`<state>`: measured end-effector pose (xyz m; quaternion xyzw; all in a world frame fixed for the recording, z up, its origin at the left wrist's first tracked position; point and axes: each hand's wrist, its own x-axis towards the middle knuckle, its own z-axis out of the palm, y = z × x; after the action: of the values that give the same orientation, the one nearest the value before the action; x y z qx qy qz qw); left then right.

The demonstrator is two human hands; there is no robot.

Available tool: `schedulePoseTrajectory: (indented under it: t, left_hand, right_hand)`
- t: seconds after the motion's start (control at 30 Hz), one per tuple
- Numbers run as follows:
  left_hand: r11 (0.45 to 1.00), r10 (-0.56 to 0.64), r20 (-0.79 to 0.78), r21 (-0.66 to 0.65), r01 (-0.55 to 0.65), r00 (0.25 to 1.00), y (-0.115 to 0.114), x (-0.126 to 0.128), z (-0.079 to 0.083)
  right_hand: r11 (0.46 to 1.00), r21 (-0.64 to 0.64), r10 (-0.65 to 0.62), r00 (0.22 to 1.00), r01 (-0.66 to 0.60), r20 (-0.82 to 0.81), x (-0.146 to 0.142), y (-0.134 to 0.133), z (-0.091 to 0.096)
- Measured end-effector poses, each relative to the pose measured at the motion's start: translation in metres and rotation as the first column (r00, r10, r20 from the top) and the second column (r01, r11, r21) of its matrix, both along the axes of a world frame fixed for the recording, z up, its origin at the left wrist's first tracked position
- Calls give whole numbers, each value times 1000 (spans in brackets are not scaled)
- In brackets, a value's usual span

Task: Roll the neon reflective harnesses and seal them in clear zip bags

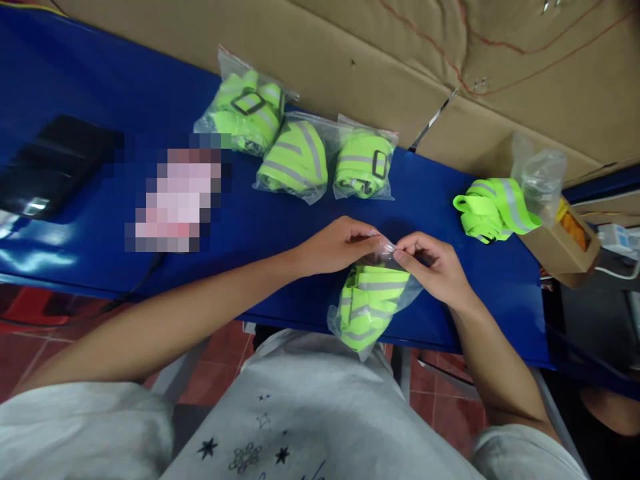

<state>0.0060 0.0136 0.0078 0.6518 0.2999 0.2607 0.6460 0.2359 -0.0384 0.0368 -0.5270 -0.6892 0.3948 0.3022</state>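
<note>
A clear plastic bag (pixel 334 327) with a folded neon-yellow reflective strap (pixel 373 303) inside hangs over the table's front edge, close to my body. My left hand (pixel 350 245) pinches the bag's top edge between thumb and fingers. From the other side my right hand (pixel 425 263) grips the same edge, its thumb and fingertips closed and almost touching the left ones. Beyond my hands lie more bagged straps: one with a black buckle (pixel 367 163), one in the middle (pixel 295 160) and one at the back left (pixel 245 110).
A loose neon strap (pixel 495 207) lies at the right, beside a cardboard box (pixel 560 247) and clear empty bags (pixel 543 177). Left on the blue table (pixel 240 220) are a black pouch (pixel 55 163) and a blurred-out rectangular object (pixel 175 200). A cardboard-coloured panel (pixel 325 53) runs along the back.
</note>
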Motion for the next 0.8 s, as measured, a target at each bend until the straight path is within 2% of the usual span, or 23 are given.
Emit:
schedulePoseTrajectory:
  t: [0.1,0.27,0.33,0.47,0.57,0.7,0.8]
  left_hand:
    - [997,5,39,-81,-2,999,-2,1,1]
    - [996,34,1,78,-34,999,-3,1,1]
    - [999,18,32,36,-19,999,-2,0,3]
    - [987,-77,108,-135,91,991,4,-4,9]
    - [988,-116,102,-88,125,988,8,-6,11]
    - [999,-34,54,45,31,998,6,-3,6]
    - [999,-11,124,-30,15,992,2,1,2]
  right_hand:
    - [998,-49,39,999,-40,-16,-2,0,-4]
    - [998,-49,40,999,-39,14,-5,-3,-10]
    - [999,-13,30,999,-30,12,-4,-3,-9]
    - [999,52,7,999,-10,54,3,-2,-6]
    - [987,157,-46,988,23,145,6,0,-4]
    - [951,303,-122,977,65,174,1,-2,-5]
    - [929,334,-210,969,158,126,-1,-4,-4]
